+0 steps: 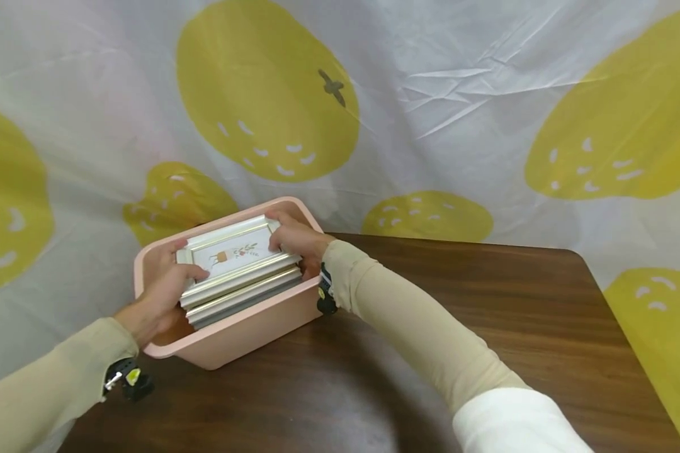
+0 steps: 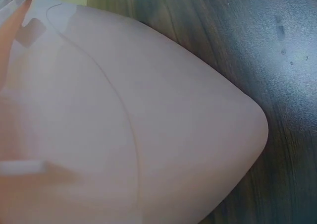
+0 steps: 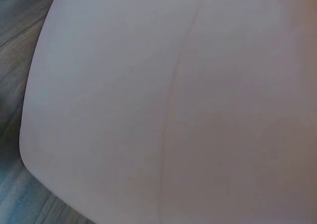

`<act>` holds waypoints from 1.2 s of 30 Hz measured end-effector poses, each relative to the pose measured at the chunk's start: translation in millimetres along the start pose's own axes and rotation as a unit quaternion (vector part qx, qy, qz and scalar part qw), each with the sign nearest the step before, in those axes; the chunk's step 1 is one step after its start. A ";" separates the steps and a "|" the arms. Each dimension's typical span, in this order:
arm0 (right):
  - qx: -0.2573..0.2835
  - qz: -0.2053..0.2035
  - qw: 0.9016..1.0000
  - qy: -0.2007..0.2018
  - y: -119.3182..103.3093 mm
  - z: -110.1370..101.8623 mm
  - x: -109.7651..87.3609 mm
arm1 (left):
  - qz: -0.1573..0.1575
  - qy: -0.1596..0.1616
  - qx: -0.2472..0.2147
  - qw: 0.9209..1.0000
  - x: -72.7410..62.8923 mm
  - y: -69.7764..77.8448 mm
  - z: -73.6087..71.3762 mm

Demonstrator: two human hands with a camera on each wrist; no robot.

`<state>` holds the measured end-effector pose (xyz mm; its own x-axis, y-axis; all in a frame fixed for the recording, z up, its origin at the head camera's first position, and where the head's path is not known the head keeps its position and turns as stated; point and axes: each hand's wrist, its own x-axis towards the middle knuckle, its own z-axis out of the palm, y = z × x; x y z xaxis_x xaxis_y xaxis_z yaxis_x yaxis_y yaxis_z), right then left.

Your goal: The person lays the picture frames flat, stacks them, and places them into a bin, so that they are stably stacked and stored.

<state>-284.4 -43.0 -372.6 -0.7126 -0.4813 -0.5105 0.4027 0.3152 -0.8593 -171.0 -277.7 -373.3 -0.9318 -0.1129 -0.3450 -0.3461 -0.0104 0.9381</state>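
Observation:
A stack of white and silver picture frames (image 1: 246, 292) sits in a pink plastic bin (image 1: 249, 336). The top picture frame (image 1: 235, 257) faces up and shows a small print of a potted plant. My left hand (image 1: 169, 283) grips the stack at its left end, thumb over the top frame's front corner. At the opposite end my right hand (image 1: 299, 238) holds it, with the thumb on the top frame's edge and other fingers partly hidden below. In both wrist views the bin's smooth pink wall (image 2: 188, 100) (image 3: 99, 100) fills most of the picture.
The bin stands on a dark brown wooden table (image 1: 476, 308), near its back left. Behind hangs a white curtain (image 1: 419, 126) with large yellow fruit prints. Each wrist carries a black strapped device (image 1: 325, 292), close to the bin's rim on the right side.

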 end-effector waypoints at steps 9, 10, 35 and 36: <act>-0.025 -0.025 0.999 0.001 5.1 11.1 2.7 | -0.005 0.001 0.040 0.999 -4.4 -6.0 -6.5; -0.027 -0.027 0.999 0.000 5.1 11.6 3.2 | -0.002 0.003 0.045 0.999 -4.7 -6.4 -6.7; -0.082 -0.046 0.995 -0.030 5.4 7.5 -2.3 | 0.013 -0.011 0.075 0.997 -7.1 -4.3 -0.3; -0.084 -0.049 0.995 -0.026 5.9 7.6 -2.4 | 0.010 -0.012 0.072 0.997 -7.4 -4.2 0.0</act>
<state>-275.9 -46.2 -376.7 -0.7110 -0.5575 -0.4285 0.2277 0.3940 -0.8905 -162.7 -276.9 -374.6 -0.9406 -0.0883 -0.3277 -0.3373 0.1350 0.9317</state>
